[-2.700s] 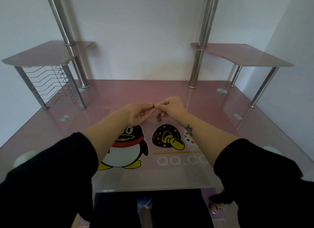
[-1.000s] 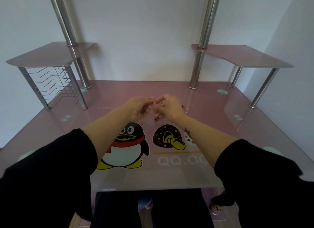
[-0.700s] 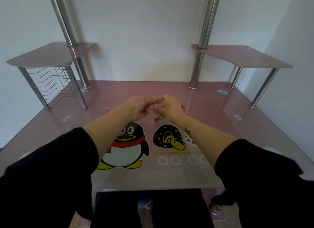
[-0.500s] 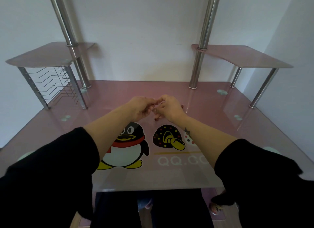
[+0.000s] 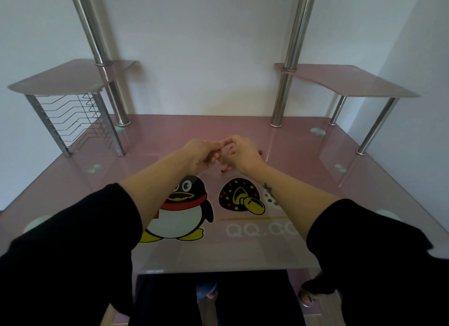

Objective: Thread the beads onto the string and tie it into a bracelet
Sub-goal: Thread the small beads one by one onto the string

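Note:
My left hand (image 5: 201, 153) and my right hand (image 5: 239, 153) meet fingertip to fingertip above the middle of the pink glass desk (image 5: 303, 175). Both pinch what seems to be the thin string, too fine to see. A few dark red beads (image 5: 223, 170) peek out under my right hand. Another small red bead (image 5: 260, 152) shows just right of that hand, by the desk surface. The rest of the strand is hidden by my fingers.
A penguin picture (image 5: 179, 211) and a dark spotted picture (image 5: 239, 199) are printed on the desk near me. Two chrome posts (image 5: 281, 92) carry pink side shelves (image 5: 345, 80). A wire rack (image 5: 73, 121) stands at the back left.
Both hands have risen slightly and stay pinched together. The hanging beads that showed below my right hand 2.7 s ago are now mostly hidden behind it.

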Tool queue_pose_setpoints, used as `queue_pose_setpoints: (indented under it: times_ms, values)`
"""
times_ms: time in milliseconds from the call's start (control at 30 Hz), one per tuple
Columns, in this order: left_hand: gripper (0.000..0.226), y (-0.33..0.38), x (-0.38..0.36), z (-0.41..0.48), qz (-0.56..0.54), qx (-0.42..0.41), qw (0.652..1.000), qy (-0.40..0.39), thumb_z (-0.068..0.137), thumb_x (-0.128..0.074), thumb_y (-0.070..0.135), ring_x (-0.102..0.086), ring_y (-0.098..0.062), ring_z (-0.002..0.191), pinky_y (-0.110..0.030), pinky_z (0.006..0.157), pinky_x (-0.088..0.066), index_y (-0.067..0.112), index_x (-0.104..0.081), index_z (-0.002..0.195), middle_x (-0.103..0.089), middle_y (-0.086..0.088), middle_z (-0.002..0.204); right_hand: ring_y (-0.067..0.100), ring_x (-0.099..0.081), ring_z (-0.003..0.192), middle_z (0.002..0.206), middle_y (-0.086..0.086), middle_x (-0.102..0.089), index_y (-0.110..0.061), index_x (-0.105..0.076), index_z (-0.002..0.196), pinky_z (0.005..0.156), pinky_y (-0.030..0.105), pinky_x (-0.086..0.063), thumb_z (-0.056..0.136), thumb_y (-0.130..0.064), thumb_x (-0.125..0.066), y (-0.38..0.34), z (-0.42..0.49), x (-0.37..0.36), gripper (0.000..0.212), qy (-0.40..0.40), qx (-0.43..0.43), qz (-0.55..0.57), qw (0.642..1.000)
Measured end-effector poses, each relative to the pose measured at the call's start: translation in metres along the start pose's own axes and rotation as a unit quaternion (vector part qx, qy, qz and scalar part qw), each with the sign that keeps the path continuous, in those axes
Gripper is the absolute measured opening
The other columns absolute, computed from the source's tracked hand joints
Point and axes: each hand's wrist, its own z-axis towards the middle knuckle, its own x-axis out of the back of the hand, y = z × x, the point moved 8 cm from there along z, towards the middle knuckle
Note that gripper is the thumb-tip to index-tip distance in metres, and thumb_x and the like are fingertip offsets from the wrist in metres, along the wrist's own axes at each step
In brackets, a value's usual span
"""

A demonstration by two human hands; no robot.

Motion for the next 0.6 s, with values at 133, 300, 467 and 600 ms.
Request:
queue_pose_setpoints:
  times_ms: [133, 300, 467, 600]
  values:
    - [0.01, 0.0017, -0.0015, -0.0022, 0.004, -0.001, 1.0, -0.003, 0.09, -0.063, 0.013, -0.047, -0.007, 0.049, -0.014, 0.043, -0.043, 0.006, -0.07, 0.09, -0.055, -0.002, 0.062, 0.028, -0.07, 0.06, 0.072, 0.019, -0.071, -0.006, -0.055, 0.113, 0.052, 0.031, -0.058, 0.082, 0.001, -0.07, 0.0003, 0.0016, -0.0029, 0.035, -0.007, 0.001, -0.005, 1.0]
    - [0.009, 0.0026, -0.0025, -0.003, 0.005, -0.008, 1.0, -0.008, 0.092, -0.059, 0.011, -0.046, -0.006, 0.048, -0.013, 0.042, -0.043, 0.006, -0.067, 0.092, -0.053, -0.003, 0.063, 0.028, -0.071, 0.061, 0.071, 0.019, -0.071, -0.008, -0.055, 0.112, 0.054, 0.032, -0.059, 0.083, -0.002, -0.071, -0.0006, 0.0015, -0.0045, 0.034, -0.015, 0.007, -0.011, 1.0]
    - [0.007, 0.0021, -0.0037, -0.0031, 0.007, -0.013, 1.0, -0.016, 0.092, -0.06, 0.011, -0.047, -0.006, 0.049, -0.013, 0.042, -0.043, 0.006, -0.065, 0.095, -0.055, -0.004, 0.067, 0.028, -0.071, 0.06, 0.073, 0.02, -0.072, -0.009, -0.057, 0.108, 0.055, 0.033, -0.059, 0.082, -0.002, -0.072, -0.0016, 0.0006, -0.0051, 0.031, -0.022, 0.014, -0.009, 1.0]
    - [0.005, 0.0013, -0.0012, -0.0023, -0.003, -0.015, 1.0, -0.002, 0.093, -0.058, 0.008, -0.048, -0.006, 0.047, -0.013, 0.041, -0.043, 0.007, -0.063, 0.094, -0.055, -0.005, 0.068, 0.021, -0.069, 0.053, 0.063, 0.008, -0.07, -0.014, -0.06, 0.102, 0.051, 0.029, -0.057, 0.084, -0.006, -0.071, -0.0043, -0.0012, -0.0026, 0.022, -0.008, 0.029, -0.007, 1.0]
